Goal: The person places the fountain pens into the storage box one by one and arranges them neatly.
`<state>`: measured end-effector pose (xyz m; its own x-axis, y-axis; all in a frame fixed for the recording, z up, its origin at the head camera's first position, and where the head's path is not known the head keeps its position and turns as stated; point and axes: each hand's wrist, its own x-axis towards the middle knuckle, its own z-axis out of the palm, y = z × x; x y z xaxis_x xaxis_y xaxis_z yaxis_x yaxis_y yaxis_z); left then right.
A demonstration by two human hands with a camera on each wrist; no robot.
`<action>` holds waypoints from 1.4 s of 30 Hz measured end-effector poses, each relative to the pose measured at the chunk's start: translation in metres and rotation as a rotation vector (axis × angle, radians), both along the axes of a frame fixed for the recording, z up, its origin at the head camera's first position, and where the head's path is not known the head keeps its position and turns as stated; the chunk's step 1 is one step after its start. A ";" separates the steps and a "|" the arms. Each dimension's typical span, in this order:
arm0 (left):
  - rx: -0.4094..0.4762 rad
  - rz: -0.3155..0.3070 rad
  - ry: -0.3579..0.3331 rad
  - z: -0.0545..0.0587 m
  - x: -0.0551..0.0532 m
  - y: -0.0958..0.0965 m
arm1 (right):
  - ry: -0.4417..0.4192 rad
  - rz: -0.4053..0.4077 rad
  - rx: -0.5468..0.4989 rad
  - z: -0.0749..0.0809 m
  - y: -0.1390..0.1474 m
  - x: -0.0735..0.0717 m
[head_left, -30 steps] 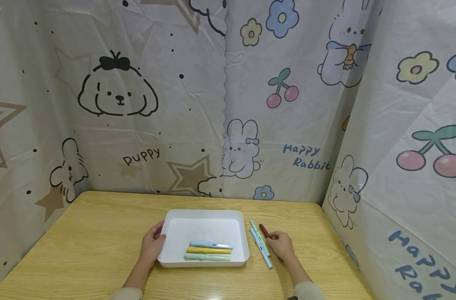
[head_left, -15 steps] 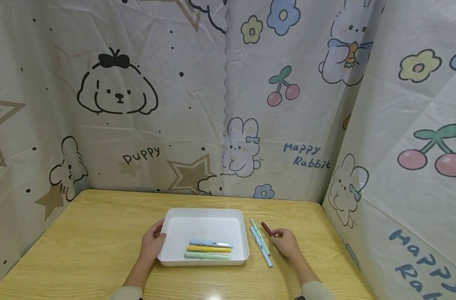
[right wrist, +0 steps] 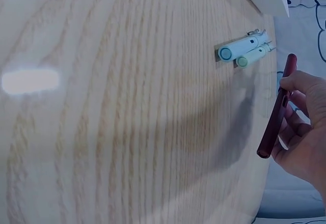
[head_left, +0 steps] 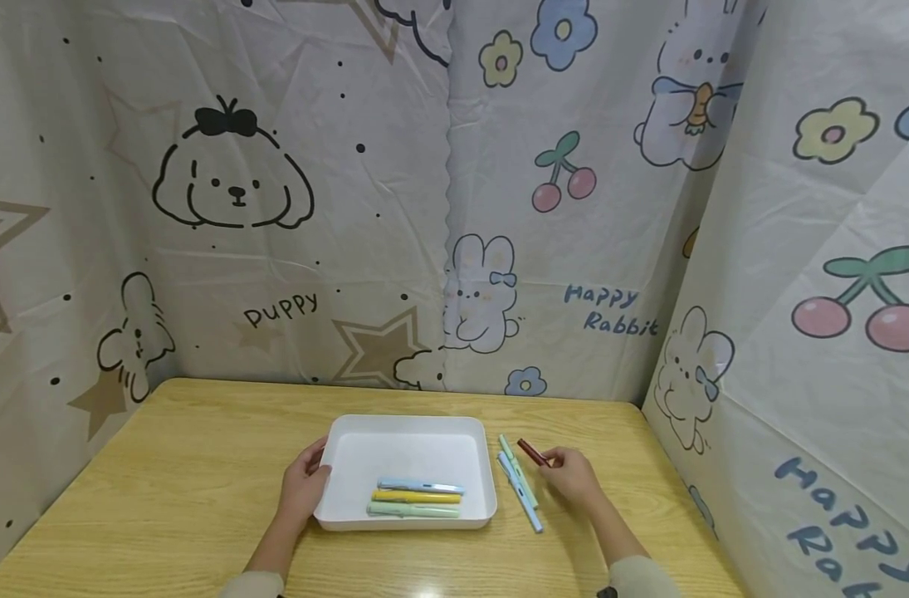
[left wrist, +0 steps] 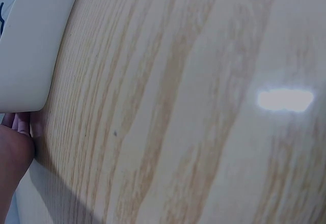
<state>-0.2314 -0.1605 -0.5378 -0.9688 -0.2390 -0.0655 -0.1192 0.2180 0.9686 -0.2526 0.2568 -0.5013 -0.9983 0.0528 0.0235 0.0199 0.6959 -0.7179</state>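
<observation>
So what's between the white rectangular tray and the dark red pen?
A light blue pen and a light green pen lie there, in the head view.

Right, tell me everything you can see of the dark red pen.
The dark red pen is slim, straight and smooth, with a slight sheen, like plastic or metal. A small dark oval shows on its side, and one end looks blunt. The right hand pinches it, slanted and seemingly clear of the table, to the right of the light green pen.

Dark-red pen (right wrist: pixel 274 118), tilted, in right grip (head_left: pixel 571 479); white tray (head_left: pixel 409 450) flat.
</observation>
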 end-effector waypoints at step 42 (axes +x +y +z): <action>-0.008 0.015 0.015 -0.005 -0.002 -0.001 | 0.012 0.187 0.122 0.033 -0.029 -0.009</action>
